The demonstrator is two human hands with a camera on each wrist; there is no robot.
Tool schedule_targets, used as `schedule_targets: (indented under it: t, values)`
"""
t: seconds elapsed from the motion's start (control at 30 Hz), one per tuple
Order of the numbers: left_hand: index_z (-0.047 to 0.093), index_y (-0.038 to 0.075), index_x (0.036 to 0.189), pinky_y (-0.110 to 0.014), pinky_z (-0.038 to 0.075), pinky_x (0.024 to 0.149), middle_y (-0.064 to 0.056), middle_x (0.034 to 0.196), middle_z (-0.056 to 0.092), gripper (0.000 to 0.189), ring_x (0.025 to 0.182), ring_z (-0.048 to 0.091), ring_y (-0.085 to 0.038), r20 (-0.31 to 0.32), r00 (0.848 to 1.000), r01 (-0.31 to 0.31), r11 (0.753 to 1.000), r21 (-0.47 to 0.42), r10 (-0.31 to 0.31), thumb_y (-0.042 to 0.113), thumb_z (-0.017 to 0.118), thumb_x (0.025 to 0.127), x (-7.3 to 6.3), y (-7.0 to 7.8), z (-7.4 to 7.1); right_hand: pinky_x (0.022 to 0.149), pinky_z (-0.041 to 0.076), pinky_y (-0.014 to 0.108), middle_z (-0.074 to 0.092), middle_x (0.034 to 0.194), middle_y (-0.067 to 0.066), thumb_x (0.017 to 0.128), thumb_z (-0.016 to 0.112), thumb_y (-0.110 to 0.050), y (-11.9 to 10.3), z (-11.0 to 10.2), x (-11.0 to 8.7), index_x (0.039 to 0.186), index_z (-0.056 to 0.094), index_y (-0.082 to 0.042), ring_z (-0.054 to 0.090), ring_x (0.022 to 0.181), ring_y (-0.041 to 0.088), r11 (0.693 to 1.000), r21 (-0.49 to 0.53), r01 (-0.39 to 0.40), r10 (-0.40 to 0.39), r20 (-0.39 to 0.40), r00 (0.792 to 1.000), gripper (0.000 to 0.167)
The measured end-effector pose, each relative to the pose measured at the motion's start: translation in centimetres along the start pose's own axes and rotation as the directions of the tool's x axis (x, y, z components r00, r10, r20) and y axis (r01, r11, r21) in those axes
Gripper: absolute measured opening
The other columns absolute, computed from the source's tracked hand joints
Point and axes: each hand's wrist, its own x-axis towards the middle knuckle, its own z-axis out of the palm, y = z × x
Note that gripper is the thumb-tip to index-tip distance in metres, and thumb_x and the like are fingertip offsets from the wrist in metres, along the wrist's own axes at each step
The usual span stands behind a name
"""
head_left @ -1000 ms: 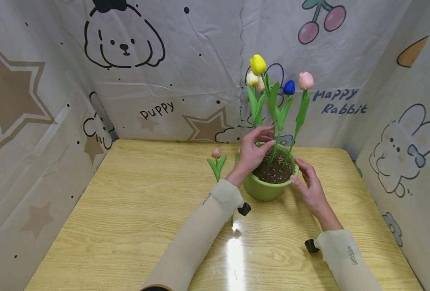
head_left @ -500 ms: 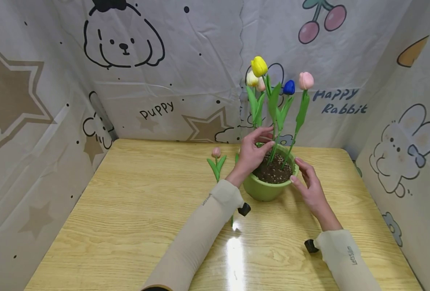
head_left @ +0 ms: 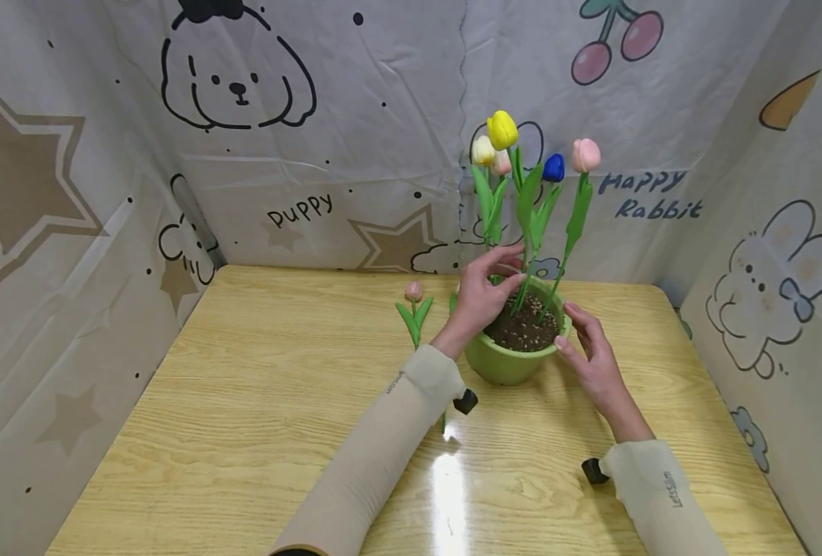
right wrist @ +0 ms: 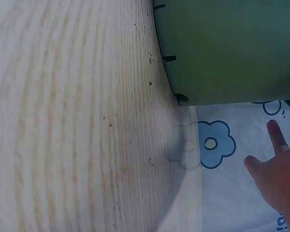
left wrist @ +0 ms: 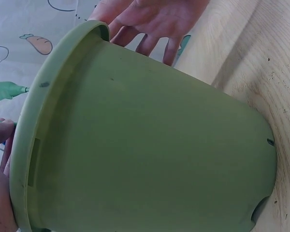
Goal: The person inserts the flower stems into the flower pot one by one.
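Note:
My left hand reaches over the green flowerpot and pinches the green stem of a yellow tulip, thumb and fingers meeting just above the soil. On the pot's right side, my right hand has its fingers spread, with thumb and fingertips at the rim; the left wrist view also shows this right hand beside the rim. Standing in the pot are a white tulip, a blue tulip and pink tulips, one pink tulip leaning out to the right.
Left of the pot, another pink tulip lies on the wooden table, partly covered by my left forearm. A printed cloth hangs behind and along both sides of the table. Crumbs of soil dot the wood in the right wrist view.
The yellow tulip's head has shifted slightly right and down, tilting toward the blue one. Both hands have stayed almost in place.

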Motion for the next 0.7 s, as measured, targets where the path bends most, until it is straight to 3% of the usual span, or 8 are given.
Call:
schedule_targets:
  t: [0.27, 0.7]
  values:
    - [0.068, 0.007, 0.134, -0.025, 0.063, 0.077, -0.016, 0.11, 0.072, 0.04, 0.095, 0.071, -0.022, 0.001, 1.0, 0.005, 1.0, 0.009, -0.005, 0.0, 0.072, 0.095, -0.06, -0.09, -0.01, 0.132, 0.014, 0.042, 0.024, 0.168, 0.02, 0.107, 0.055, -0.009, 0.12, -0.09, -0.12, 0.16, 0.032, -0.006, 0.027, 0.146, -0.004, 1.0, -0.009, -0.001, 0.001, 0.002, 1.0, 0.058]
    - [0.067, 0.003, 0.133, -0.027, 0.064, 0.074, -0.018, 0.109, 0.073, 0.039, 0.092, 0.073, -0.027, 0.013, 1.0, 0.008, 1.0, -0.003, -0.008, -0.003, 0.072, 0.094, -0.05, -0.41, -0.1, 0.13, 0.013, 0.058, 0.025, 0.168, 0.018, 0.106, 0.056, -0.009, -0.1, 0.08, -0.09, 0.16, 0.033, -0.007, 0.027, 0.149, 0.004, 1.0, -0.002, -0.007, 0.007, 0.002, 1.0, 0.059]
